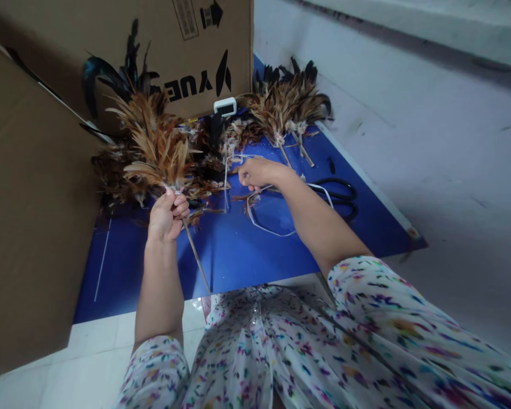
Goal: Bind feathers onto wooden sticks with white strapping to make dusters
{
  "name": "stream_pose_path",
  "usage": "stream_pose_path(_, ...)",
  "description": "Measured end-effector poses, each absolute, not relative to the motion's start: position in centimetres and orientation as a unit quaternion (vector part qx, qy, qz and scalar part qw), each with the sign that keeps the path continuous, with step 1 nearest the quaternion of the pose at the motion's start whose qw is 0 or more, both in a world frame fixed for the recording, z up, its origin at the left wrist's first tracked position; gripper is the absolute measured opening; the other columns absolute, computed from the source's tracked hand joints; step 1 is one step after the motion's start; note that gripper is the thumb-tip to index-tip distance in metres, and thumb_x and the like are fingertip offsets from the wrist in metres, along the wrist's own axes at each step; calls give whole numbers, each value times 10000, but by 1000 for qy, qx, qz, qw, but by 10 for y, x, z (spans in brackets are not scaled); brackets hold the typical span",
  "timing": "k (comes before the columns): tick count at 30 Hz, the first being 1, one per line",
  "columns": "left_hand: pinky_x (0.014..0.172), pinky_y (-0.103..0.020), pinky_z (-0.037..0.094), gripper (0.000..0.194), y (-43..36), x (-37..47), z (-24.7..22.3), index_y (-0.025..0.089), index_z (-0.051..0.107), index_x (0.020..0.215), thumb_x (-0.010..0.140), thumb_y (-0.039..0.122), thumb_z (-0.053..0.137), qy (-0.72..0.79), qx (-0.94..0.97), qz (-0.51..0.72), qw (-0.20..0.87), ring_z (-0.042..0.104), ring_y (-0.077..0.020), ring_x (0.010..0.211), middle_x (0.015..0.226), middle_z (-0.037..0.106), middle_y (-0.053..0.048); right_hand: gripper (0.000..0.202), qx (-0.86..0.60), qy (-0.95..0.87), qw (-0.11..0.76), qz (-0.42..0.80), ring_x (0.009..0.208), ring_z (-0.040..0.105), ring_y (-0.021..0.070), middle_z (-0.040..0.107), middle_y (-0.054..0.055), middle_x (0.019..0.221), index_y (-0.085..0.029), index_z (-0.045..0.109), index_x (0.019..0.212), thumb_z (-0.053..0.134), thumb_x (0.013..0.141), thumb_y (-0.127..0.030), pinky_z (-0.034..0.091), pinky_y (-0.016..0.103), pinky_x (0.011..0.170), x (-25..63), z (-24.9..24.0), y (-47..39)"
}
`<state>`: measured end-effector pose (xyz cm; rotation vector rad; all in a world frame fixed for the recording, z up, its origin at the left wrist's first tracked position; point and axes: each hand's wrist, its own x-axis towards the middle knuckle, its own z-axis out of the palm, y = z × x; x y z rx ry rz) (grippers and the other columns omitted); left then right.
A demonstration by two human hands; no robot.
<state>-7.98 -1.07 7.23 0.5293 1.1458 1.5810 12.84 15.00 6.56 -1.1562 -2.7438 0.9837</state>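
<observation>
My left hand is closed around a feather duster, gripping it where the brown feathers meet the thin stick. Its feathers point up and away, and its stick slants down toward the table's front edge. To the right, my right hand hovers low over the blue tabletop with its fingers curled together. What they pinch, if anything, is hidden. A narrow white strip loops just below that hand, and more of it shows beside the fingers. Loose brown feathers lie between both hands.
More feather dusters lie at the back right, by the wall. A small white device with a dark screen stands before a large cardboard box. Black-handled scissors seem to lie at right. Another cardboard panel borders the left.
</observation>
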Motion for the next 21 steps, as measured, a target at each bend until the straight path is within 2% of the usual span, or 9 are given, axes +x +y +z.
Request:
stream_pose_path(4, 349, -115, 210, 245, -10, -81, 71, 113, 547, 765, 946, 255, 463, 475, 225, 667, 528, 235, -5, 363, 540, 339, 71, 173, -393, -873, -25, 289, 507, 582, 141, 580, 2, 470, -170, 665, 597, 600, 691, -41, 452, 276, 594, 134, 73, 147)
stream_pose_path(9, 349, -114, 214, 215, -9, -81, 68, 114, 563, 798, 934, 265, 494, 469, 230, 665, 535, 238, -4, 360, 541, 350, 72, 169, -411, -892, -34, 186, 820, 633, 245, 629, 59, 625, -177, 688, 611, 700, 569, -14, 481, 358, 740, 133, 69, 142)
stream_pose_path(12, 344, -117, 205, 214, -7, -81, 65, 111, 562, 801, 938, 254, 482, 466, 232, 662, 540, 233, -4, 354, 538, 356, 71, 144, -436, -880, -56, 180, 896, 631, 288, 645, 97, 694, -161, 672, 615, 690, 599, -20, 479, 394, 781, 130, 66, 137)
stream_pose_path(16, 349, -113, 201, 236, -6, -79, 61, 95, 565, 804, 951, 237, 447, 470, 233, 657, 541, 246, 2, 354, 543, 371, 66, 134, -411, -891, -66, 181, 832, 648, 250, 659, 89, 692, -150, 665, 623, 621, 668, -31, 472, 349, 760, 130, 66, 135)
stream_pose_path(18, 351, -110, 202, 241, -5, -77, 60, 93, 563, 799, 953, 224, 432, 472, 234, 655, 542, 256, 3, 358, 547, 381, 60, 136, -384, -905, -38, 179, 805, 647, 224, 675, 75, 723, -153, 673, 652, 600, 690, -44, 462, 326, 758, 134, 67, 138)
stream_pose_path(21, 351, -109, 198, 223, -4, -71, 59, 107, 544, 775, 940, 236, 468, 477, 231, 645, 551, 257, 1, 360, 546, 384, 60, 105, -384, -900, 76, 191, 795, 638, 202, 675, 58, 740, -153, 663, 677, 619, 692, -58, 449, 305, 747, 139, 71, 145)
